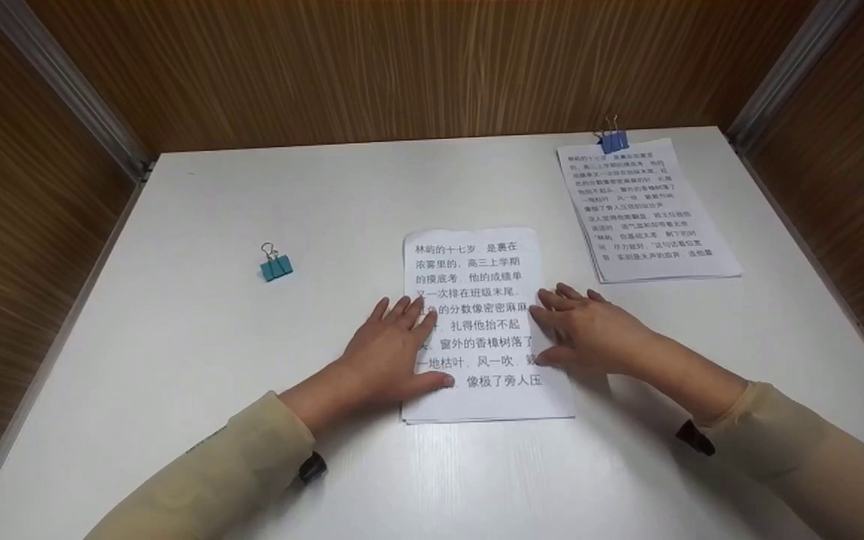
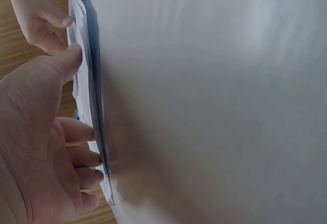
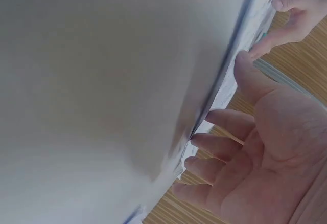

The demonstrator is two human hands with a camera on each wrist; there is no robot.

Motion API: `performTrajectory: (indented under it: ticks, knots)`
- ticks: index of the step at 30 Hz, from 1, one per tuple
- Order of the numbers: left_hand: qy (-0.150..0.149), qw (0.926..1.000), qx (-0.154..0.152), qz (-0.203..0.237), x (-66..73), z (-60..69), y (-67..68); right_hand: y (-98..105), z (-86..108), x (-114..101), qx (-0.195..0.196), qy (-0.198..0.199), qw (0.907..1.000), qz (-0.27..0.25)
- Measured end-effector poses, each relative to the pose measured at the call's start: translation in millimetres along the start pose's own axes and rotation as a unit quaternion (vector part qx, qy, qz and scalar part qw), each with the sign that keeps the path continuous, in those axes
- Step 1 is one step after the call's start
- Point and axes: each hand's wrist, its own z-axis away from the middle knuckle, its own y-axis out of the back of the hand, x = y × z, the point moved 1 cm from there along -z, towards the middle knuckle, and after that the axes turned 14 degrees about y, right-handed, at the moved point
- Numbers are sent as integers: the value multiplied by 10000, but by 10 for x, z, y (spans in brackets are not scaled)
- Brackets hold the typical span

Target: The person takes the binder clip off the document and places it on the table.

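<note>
A stack of printed paper sheets [image 1: 481,401] lies flat in the middle of the white table, its edges slightly uneven. Along its left side rests my left hand [image 1: 379,356], the thumb on the top sheet and the fingers at the edge. My right hand [image 1: 593,330] touches the opposite long edge, fingers extended. From the wrist views, the left fingers [image 2: 84,157] and right fingers [image 3: 217,144] meet the sides of the stack without curling round it. A teal binder clip [image 1: 276,268] lies on the table to the left, apart from the paper.
At the back right lies another paper stack [image 1: 649,217] with a blue binder clip [image 1: 615,141] on its top edge. Wood-grain panels [image 1: 417,71] stand behind the white table [image 1: 252,195] and on both sides.
</note>
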Motion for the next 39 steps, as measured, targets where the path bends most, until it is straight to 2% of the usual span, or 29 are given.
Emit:
performTrajectory:
  ticks: [10, 14, 18, 25, 39]
  knots:
    - [9, 9999, -69, -155, 3, -26, 54, 11, -7, 8, 151, 145, 9996, -195]
    - [76, 9997, -75, -204, -25, -27, 74, -10, -55, 10, 255, 233, 9991, -235]
    - [149, 9995, -108, -266, -77, -22, 94, -31, -113, 3, 190, 196, 9991, -328]
    - [121, 9995, -156, -226, -235, -1, 118, -36, -247, -68, 129, 187, 9994, -276]
    - [138, 9998, -94, -142, -621, 154, 129, -81, -624, -316, -214, 250, 9994, -89]
